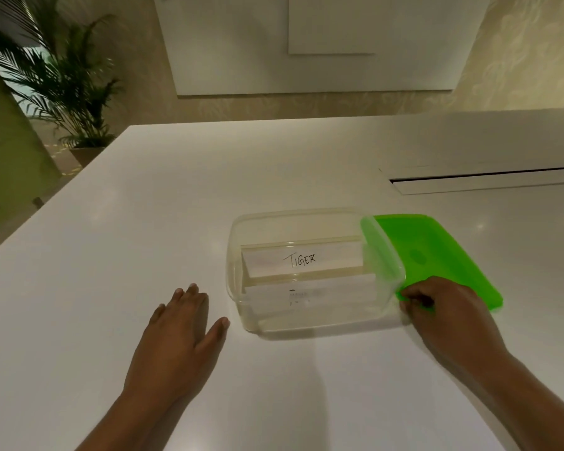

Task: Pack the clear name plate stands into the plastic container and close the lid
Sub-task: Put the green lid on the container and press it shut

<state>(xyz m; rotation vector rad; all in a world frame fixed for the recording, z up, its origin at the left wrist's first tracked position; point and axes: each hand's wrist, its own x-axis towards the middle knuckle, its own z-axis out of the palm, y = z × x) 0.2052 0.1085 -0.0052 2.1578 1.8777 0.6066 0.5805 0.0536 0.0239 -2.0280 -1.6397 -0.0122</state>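
"TIGER", handwritten in dark capitals, stands on the white card of the far name plate stand (pixel 302 259) inside the plastic container (pixel 241 307). The near stand's (pixel 306 296) writing is too blurred to read.

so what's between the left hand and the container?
Nothing: in the head view, only a bare strip of white table separates the left hand, resting flat, from the clear container. The right hand grips the green lid.

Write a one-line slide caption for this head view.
Right hand grips the green lid leaning on the clear container holding name plate stands; left hand rests open beside it.
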